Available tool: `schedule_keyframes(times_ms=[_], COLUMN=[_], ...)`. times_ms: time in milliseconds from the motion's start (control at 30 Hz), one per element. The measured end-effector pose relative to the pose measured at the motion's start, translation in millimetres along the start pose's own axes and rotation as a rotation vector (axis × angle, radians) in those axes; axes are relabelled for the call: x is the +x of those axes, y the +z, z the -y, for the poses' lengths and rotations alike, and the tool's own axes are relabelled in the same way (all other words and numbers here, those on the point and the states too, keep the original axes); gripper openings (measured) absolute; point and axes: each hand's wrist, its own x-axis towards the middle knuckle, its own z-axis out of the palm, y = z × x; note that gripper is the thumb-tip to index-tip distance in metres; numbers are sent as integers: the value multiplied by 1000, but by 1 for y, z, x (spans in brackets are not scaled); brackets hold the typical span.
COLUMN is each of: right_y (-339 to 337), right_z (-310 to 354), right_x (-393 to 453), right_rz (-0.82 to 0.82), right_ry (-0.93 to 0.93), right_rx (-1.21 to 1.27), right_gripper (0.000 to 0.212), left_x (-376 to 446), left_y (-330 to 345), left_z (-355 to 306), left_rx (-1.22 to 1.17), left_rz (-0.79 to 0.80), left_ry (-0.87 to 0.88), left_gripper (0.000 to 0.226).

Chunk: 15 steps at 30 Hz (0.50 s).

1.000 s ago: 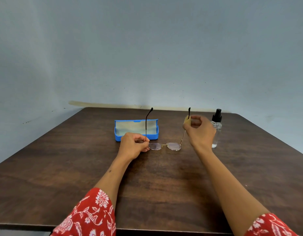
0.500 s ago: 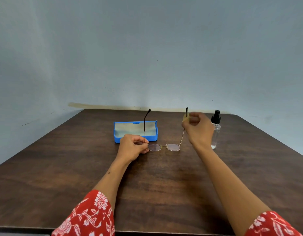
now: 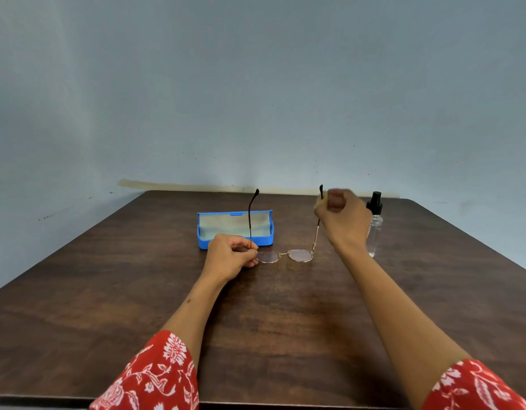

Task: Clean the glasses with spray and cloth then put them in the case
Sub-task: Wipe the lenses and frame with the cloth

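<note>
The glasses (image 3: 283, 255) are pinched at the hinge by the left hand (image 3: 230, 257); the right hand's (image 3: 341, 218) fingers grip a cloth (image 3: 319, 204) round the upright arm, which should be wiped gently.

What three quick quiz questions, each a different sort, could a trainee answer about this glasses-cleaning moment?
1. True or false: the glasses already lie inside the blue case.
2. Multiple choice: where does the spray bottle stand? A) to the left of the case B) behind the right hand, near the table's right side C) in the left hand
3. Fill in: the right hand pinches a pale cloth around one ____ of the glasses.

Key
1. False: the lenses rest on the table in front of the open case, both arms sticking up.
2. B
3. temple arm, near its dark tip; the left hand steadies the frame at the other hinge.
</note>
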Motion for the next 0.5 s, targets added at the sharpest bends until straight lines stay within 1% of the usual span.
schedule_keyframes(times_ms=[100, 167, 367, 500], right_y=[-2, -2, 0, 2], right_z=[15, 12, -17, -7], right_x=[7, 4, -10, -5], right_rz=[-33, -19, 56, 15], right_ry=[-86, -99, 58, 37], right_rx=[89, 82, -35, -25], right_gripper=[16, 16, 25, 23], left_x=[0, 1, 1, 1], left_y=[0, 0, 0, 0], left_z=[0, 1, 1, 0], left_rx=[3, 3, -3, 5], left_rz=[2, 2, -4, -5], left_ry=[-4, -11, -20, -23], left_gripper=[8, 9, 10, 9])
